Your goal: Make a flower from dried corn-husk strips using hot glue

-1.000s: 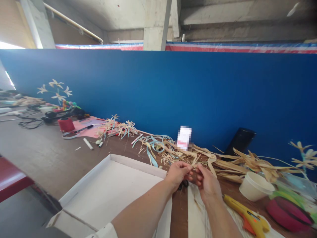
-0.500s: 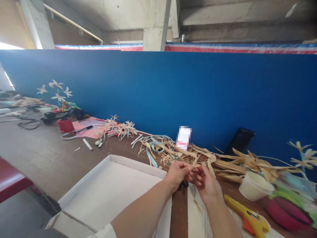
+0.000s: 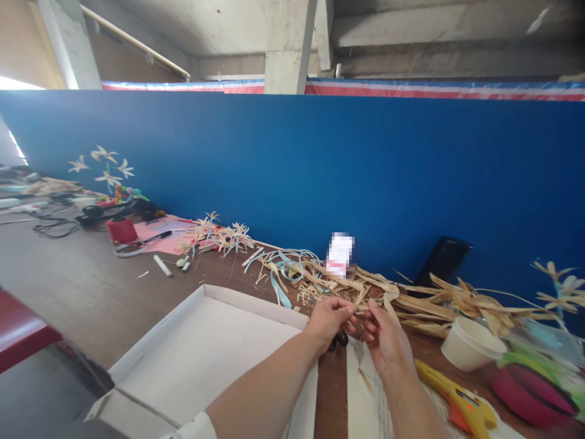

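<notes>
My left hand [image 3: 329,320] and my right hand [image 3: 386,336] meet over the brown table, fingertips pinched together on a thin dry husk strip [image 3: 360,308]. Both hands are closed on it. Right behind them lies a heap of dried corn husks [image 3: 439,302] mixed with light blue ribbon [image 3: 280,281]. A small black object [image 3: 340,339] lies on the table just under my left hand.
A shallow white box lid [image 3: 150,347] sits at my left. A yellow glue gun [image 3: 457,399], a white cup [image 3: 470,342] and a pink ball-like object [image 3: 532,395] lie at right. A blue partition [image 3: 320,177] backs the table. Husk flowers [image 3: 103,164], a red spool [image 3: 121,230] and cables lie far left.
The hands stay nearly in place; my right hand's fingers have shifted slightly while working the strip between the two pinches.
</notes>
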A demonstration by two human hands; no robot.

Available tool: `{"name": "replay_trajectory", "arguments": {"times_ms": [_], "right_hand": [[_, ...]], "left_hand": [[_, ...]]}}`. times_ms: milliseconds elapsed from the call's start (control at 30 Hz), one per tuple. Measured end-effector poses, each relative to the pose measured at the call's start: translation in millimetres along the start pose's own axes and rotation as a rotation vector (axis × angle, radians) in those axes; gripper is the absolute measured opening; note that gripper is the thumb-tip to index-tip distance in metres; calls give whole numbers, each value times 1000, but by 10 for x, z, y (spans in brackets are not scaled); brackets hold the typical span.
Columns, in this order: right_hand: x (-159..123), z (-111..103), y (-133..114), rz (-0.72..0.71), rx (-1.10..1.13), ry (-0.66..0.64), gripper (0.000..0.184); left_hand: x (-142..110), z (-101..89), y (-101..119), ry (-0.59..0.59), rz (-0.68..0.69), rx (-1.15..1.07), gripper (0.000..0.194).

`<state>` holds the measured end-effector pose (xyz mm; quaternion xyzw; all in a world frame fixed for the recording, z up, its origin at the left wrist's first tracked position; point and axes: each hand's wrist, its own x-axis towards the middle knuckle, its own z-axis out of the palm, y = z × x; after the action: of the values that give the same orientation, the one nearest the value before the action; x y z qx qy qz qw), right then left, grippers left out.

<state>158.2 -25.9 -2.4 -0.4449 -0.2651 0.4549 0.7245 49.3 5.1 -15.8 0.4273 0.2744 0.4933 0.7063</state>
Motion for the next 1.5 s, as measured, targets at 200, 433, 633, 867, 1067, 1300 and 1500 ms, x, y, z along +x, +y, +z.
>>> {"name": "replay_trajectory", "arguments": {"times_ms": [200, 433, 633, 867, 1067, 1300, 1500], "right_hand": [[16, -24, 29, -8, -185, 56, 27], [67, -129, -2, -24, -517, -98, 31], [69, -171, -42, 2, -621, -323, 31], [14, -133, -63, -38, -596, -407, 29], [44, -165, -40, -18, -496, -314, 30], [86, -179, 5, -35, -407, -190, 32], [26, -108, -40, -39, -398, -187, 28]], "left_hand": [[22, -21, 1, 51, 47, -14, 34], [-2, 3, 92, 138, 73, -43, 32], [6, -1, 96, 135, 60, -31, 28], [-1, -14, 88, 86, 53, -28, 28], [21, -31, 102, 117, 51, -55, 32], [38, -42, 76, 130, 24, -68, 33], [26, -35, 15, 48, -2, -20, 35]]}}
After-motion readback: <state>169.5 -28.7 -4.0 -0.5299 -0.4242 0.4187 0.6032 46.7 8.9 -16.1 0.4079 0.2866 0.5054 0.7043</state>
